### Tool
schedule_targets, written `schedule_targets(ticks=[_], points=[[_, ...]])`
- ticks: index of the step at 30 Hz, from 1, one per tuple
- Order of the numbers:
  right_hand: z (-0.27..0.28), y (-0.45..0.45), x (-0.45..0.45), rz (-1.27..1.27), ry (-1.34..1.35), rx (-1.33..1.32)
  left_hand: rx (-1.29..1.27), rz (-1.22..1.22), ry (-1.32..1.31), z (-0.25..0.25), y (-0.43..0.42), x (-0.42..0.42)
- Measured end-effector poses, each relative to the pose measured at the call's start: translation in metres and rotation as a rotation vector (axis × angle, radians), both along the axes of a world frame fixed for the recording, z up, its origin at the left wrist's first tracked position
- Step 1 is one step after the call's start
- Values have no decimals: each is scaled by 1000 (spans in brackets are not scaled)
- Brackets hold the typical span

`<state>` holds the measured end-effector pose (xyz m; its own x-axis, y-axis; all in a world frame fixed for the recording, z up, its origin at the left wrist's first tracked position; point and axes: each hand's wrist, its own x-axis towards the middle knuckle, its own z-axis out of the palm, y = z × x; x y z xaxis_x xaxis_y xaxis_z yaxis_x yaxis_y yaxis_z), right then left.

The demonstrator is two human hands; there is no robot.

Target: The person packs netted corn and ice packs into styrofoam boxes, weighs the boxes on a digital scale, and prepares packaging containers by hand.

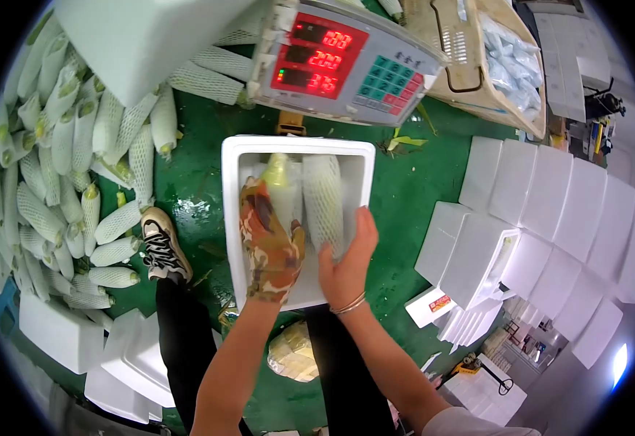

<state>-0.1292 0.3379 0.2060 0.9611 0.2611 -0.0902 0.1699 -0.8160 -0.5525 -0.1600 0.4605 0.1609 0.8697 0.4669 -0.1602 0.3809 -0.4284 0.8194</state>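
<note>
A white foam box [299, 142] stands between my legs, with net-wrapped, corn-like produce inside. My left hand [268, 243], in a camouflage-patterned glove, is inside the box on a wrapped piece [280, 192] with a yellow-green tip; its fingers are partly hidden and its grip is unclear. A second piece [322, 196] in white net lies beside it on the right. My bare right hand [349, 258] is at the box's right side near the lower end of that piece, thumb and fingers apart, holding nothing.
A scale [346, 62] with lit red digits stands beyond the box. Many wrapped pieces [63, 138] are heaped at the left. White foam boxes [550, 196] are stacked at the right. A beige crate [470, 65] holds bluish-white packs. A taped bundle [293, 352] lies between my legs.
</note>
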Motion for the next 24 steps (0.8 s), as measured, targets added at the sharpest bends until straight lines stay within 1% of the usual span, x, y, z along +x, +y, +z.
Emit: schedule_targets(ticks=[1,2,3,4,5,6,7,8,10,11,13,15,16,17,18,19,20,21,23,24], points=[[-2,1,-2,-8,35,38,230,-69,-51,18,0,8],[-4,4,-5,-18,74,80,243,-32,40,9,-5,8],[-17,6,0,39,90,37,266,21,127,-7,-8,11],[-33,8,6,28,16,-29,293,82,208,-22,-5,18],[-50,10,10,11,-56,-94,128,80,192,-36,1,21],[-67,12,12,-10,-126,-159,168,86,198,-46,1,23],[-81,12,16,-71,-147,-108,211,100,211,-57,-2,25],[-92,15,12,-100,-151,-160,262,121,237,-67,-5,20],[-99,12,12,-74,-218,-190,-237,328,-43,-116,-30,0],[-97,13,9,-57,-169,-174,-463,434,-194,-139,-42,-9],[-84,10,13,14,-88,-166,273,30,64,-88,-34,-16],[-55,6,10,124,-16,-154,175,-8,-111,-57,-20,-26],[-32,11,3,118,1,-95,127,-23,-204,-42,-11,-26],[-11,11,-11,103,24,-44,123,-40,-210,-6,12,-29],[-8,8,-30,65,116,-56,117,-58,-218,22,38,-39],[-12,5,-49,26,206,-73,-250,192,-322,20,40,-64],[-21,6,-60,-14,294,-93,-426,292,-313,9,55,-88],[-37,15,-60,-35,280,-101,-597,408,-316,-1,70,-112],[-71,35,-62,-71,262,-120,-322,379,8,-43,129,-169],[-86,37,-68,-60,219,-152,-89,326,182,-61,161,-184]])
